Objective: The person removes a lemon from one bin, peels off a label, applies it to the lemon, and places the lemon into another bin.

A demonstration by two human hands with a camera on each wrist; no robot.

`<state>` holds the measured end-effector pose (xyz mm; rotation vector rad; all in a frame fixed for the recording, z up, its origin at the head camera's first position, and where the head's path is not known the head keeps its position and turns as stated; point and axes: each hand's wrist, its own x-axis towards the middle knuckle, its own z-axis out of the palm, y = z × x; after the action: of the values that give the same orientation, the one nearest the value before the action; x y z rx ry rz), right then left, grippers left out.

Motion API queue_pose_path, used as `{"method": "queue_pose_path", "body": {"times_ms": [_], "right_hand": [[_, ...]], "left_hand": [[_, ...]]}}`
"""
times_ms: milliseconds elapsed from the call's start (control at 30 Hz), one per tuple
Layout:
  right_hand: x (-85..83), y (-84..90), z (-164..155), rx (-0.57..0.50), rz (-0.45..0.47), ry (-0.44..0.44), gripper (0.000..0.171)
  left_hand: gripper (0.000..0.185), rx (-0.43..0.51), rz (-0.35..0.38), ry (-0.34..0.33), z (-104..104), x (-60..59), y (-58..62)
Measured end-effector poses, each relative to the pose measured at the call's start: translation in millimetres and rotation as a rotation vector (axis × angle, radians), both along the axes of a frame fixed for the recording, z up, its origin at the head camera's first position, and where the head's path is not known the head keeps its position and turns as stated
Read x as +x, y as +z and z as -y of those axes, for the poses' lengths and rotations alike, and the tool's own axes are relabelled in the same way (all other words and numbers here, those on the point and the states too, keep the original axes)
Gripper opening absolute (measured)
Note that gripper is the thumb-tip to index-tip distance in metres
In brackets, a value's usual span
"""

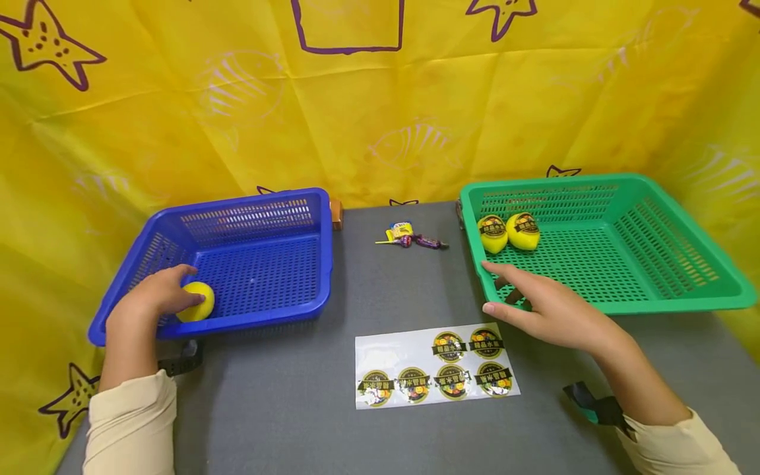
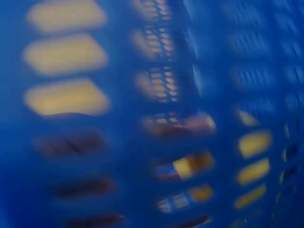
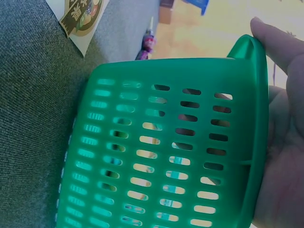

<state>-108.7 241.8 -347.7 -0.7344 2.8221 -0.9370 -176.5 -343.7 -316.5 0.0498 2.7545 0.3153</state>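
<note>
My left hand (image 1: pixel 156 293) reaches into the blue basket (image 1: pixel 237 323) at its near left corner. Its thumb and fingers hold a yellow lemon (image 1: pixel 204 305). In the left wrist view, the slotted wall (image 2: pixel 126 61) of this basket fills the picture, blurred, hiding hand and lemon. My right hand (image 1: pixel 552 310) is over the near left corner of the green basket (image 1: pixel 617 307), thumb and index finger spread, nothing held between them. The right wrist view has the palm (image 3: pixel 285 190) beside the green rim. Two lemons, a left one (image 1: pixel 492 243) and a right one (image 1: pixel 525 239), bear dark labels inside the green basket.
A white sticker sheet (image 1: pixel 394 356) with several round fruit labels lies on the grey table (image 1: pixel 285 409) between the baskets. Farther back are a lollipop (image 1: pixel 404 241), a purple-wrapped candy (image 1: pixel 429 242) and a yellow packet (image 1: pixel 400 229). A yellow patterned cloth (image 1: pixel 380 92) hangs behind.
</note>
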Motion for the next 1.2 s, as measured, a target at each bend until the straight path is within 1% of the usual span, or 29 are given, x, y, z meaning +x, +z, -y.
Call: {"method": "queue_pose_path", "body": {"times_ms": [33, 100, 167, 267, 433, 533, 633, 700, 800, 900, 967, 1033, 1100, 1200], "right_hand": [[0.1, -0.4, 0, 0.0, -0.002, -0.001, 0.064], [0.3, -1.1, 0, 0.002, -0.004, -0.004, 0.064], [0.5, -1.6, -1, 0.001, -0.005, -0.006, 0.064], [0.0, -3.3, 0, -0.007, -0.001, -0.01, 0.064], [-0.6, -4.5, 3, -0.01, -0.004, -0.012, 0.063], [0.0, -4.4, 3, 0.0, -0.017, -0.018, 0.062], [0.3, -4.9, 4, 0.011, -0.039, -0.027, 0.061], [0.4, -5.2, 4, 0.012, -0.051, -0.032, 0.057], [0.9, -5.8, 3, 0.005, -0.067, -0.04, 0.05], [1.1, -6.5, 2, -0.014, -0.082, -0.043, 0.043], [0.7, -6.9, 1, -0.032, -0.089, -0.039, 0.04], [0.0, -7.3, 0, -0.048, -0.092, -0.031, 0.041], [-0.5, -7.4, -1, -0.054, -0.095, -0.02, 0.043], [-1.2, -7.3, -2, -0.057, -0.093, 0.004, 0.045]], "left_hand": [[0.064, 0.002, 0.039, -0.01, 4, -2.7, -1.4], [0.065, 0.009, 0.087, -0.025, 6, -6.5, -3.9], [0.068, 0.016, 0.104, -0.032, 4, -8.7, -6.0], [0.073, 0.015, 0.109, -0.038, 1, -9.3, -7.3], [0.075, 0.036, 0.139, 0.017, -1, -5.8, -7.2], [0.075, 0.061, 0.141, 0.055, -3, -2.1, -6.9], [0.076, 0.099, 0.1, 0.058, -9, 1.8, -4.9], [0.076, 0.131, 0.047, 0.058, -18, 4.5, -2.6], [0.073, 0.198, -0.076, 0.047, -37, 8.6, 1.8], [0.064, 0.25, -0.21, 0.039, -62, 12.8, 8.8], [0.057, 0.285, -0.265, 0.024, -81, 14.4, 16.4], [0.051, 0.309, -0.298, -0.006, -100, 15.0, 24.1], [0.049, 0.321, -0.308, -0.052, -121, 14.9, 30.3], [0.046, 0.315, -0.332, -0.121, -155, 17.9, 33.8]]}}
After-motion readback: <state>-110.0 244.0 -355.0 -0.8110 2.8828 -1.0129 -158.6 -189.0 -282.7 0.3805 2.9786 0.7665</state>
